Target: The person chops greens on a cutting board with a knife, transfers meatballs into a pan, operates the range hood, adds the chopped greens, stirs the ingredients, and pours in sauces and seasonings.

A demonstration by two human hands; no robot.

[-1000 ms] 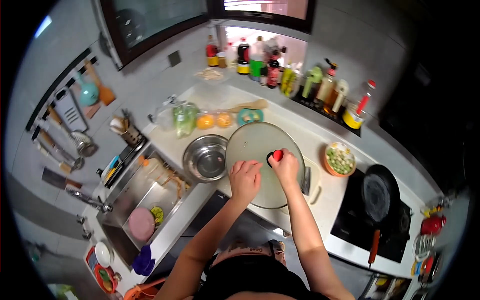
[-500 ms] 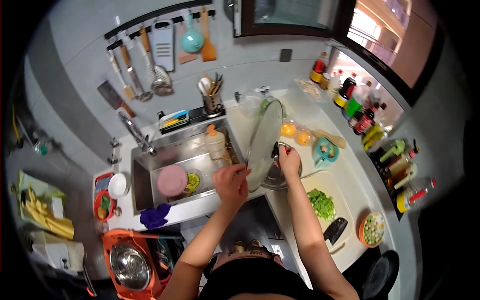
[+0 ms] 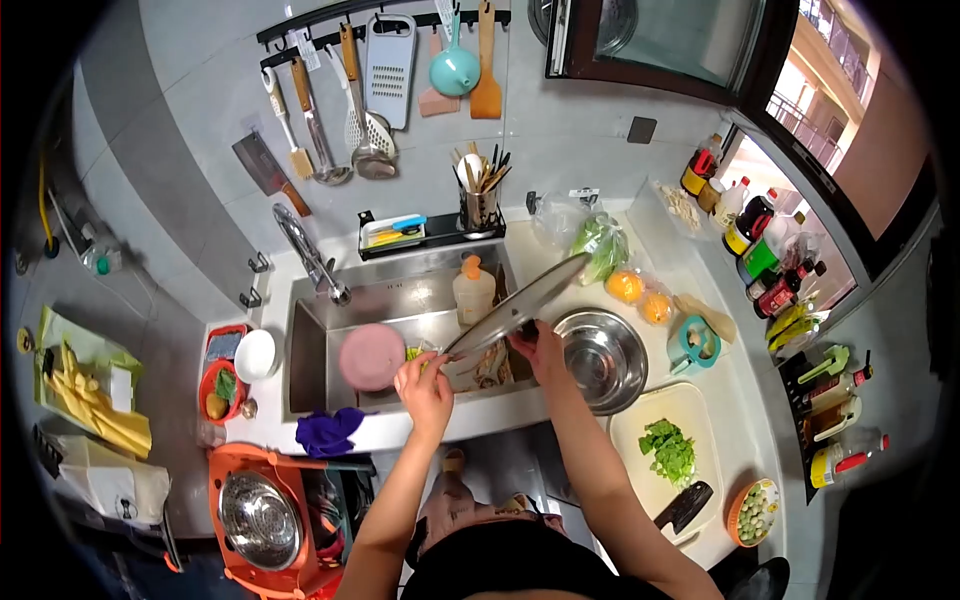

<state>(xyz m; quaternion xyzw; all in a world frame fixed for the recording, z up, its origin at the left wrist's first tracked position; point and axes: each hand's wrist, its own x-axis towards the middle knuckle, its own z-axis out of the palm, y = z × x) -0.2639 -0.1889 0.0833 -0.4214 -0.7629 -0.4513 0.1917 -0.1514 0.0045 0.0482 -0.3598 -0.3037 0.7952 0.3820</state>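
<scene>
A glass pot lid [image 3: 528, 298] with a metal rim is tilted steeply over the right part of the sink [image 3: 375, 300]. My right hand [image 3: 543, 352] grips its dark knob. At the lid's lower left rim, the fingers of my left hand [image 3: 426, 393] pinch the edge. Beside my right hand, a shiny steel bowl [image 3: 605, 360] stands on the counter with nothing visible inside. Below the lid, a pink basin [image 3: 372, 357] and an orange-capped bottle [image 3: 474, 292] sit in the sink. Some scraps near the lid are partly hidden.
On the right counter, a cutting board [image 3: 692, 412] carries chopped greens [image 3: 668, 450] and a dark knife [image 3: 685, 507]. Bagged oranges [image 3: 627, 287], a teal container [image 3: 694, 345] and several sauce bottles [image 3: 750, 222] line the back. A purple cloth [image 3: 328, 432] drapes the sink's front edge.
Both hands have carried the lid left from over the steel bowl to over the sink, tilting it further. The steel bowl is now uncovered. The camera view has shifted.
</scene>
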